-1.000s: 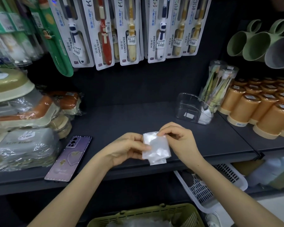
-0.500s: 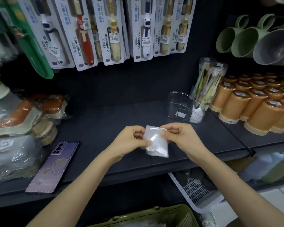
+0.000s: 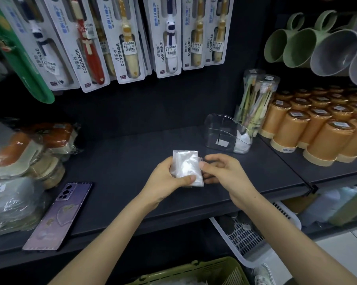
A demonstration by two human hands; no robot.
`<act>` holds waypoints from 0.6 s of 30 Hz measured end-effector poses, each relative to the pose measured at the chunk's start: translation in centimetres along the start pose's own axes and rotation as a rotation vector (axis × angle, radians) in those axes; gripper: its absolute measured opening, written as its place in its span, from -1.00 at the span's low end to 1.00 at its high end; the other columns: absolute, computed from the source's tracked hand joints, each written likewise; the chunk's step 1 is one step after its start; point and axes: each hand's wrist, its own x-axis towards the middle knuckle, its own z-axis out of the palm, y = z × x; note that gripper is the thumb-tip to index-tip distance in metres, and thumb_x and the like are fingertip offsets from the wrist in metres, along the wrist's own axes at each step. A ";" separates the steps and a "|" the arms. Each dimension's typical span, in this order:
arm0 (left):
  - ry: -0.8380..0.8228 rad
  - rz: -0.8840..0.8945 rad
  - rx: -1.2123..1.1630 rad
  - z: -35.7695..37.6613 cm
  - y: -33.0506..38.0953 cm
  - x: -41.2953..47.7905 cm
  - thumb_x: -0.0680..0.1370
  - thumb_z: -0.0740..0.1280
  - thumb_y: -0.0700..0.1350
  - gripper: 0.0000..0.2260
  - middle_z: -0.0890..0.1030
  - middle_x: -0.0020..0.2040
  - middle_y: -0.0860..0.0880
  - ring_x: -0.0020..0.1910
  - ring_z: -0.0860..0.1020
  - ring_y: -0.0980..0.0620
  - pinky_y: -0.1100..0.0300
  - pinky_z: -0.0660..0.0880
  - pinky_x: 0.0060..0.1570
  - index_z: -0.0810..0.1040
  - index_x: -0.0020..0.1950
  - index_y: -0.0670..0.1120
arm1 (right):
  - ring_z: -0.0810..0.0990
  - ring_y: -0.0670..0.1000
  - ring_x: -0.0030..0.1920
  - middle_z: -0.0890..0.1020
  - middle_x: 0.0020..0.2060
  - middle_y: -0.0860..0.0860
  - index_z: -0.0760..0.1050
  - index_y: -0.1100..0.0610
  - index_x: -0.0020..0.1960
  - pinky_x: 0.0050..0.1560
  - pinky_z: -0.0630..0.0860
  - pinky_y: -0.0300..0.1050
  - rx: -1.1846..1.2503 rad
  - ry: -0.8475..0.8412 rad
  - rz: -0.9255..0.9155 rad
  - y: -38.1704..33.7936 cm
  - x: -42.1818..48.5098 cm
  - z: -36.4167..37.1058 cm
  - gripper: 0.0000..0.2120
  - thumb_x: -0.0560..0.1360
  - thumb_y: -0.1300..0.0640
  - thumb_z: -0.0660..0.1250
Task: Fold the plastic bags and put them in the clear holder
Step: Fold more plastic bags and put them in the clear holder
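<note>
Left hand [image 3: 165,179] grips the folded bag [image 3: 187,165]; right hand [image 3: 225,173] pinches its edge; the clear holder [image 3: 220,130] seemingly holds a few; stowing this one remains.

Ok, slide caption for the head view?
Left hand grips a folded bag, right hand pinches its edge, before the holder.

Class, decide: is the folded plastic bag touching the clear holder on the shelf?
Apart. The head view shows dark shelf between the plastic bag, gripped by the left hand, and the clear holder.
</note>
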 end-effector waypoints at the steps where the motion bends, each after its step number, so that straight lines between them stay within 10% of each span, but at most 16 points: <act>1: -0.010 -0.005 0.005 0.0 0.0 0.0 0.40 0.52 -0.21 -0.66 0.68 0.00 0.05 -0.01 0.64 0.11 0.17 0.57 0.06 0.55 0.10 0.02 | 0.68 0.01 -0.18 0.69 -0.19 0.11 0.51 0.20 0.16 -0.11 0.63 -0.12 0.021 -0.026 0.011 0.0 -0.1 -0.1 -0.72 0.47 0.22 0.43; 12: -0.134 -0.030 0.235 0.2 0.6 0.1 0.42 0.49 -0.24 -0.79 0.66 -0.09 -0.02 -0.15 0.61 0.10 0.26 0.54 -0.10 0.61 0.02 -0.07 | 0.59 -0.19 -0.28 0.65 -0.26 0.00 0.56 0.08 0.09 -0.21 0.47 -0.32 -0.159 -0.075 -0.090 -0.4 0.2 -0.2 -0.80 0.48 0.20 0.43; 18: -0.216 -0.038 0.239 0.1 0.4 0.3 0.41 0.51 -0.21 -0.87 0.69 -0.22 0.05 -0.22 0.64 0.16 0.35 0.53 -0.14 0.64 -0.11 -0.05 | 0.60 -0.19 -0.30 0.67 -0.35 -0.05 0.65 0.14 -0.25 -0.23 0.48 -0.39 -0.108 -0.036 -0.145 -0.3 0.6 -1.2 -0.90 0.43 0.25 0.47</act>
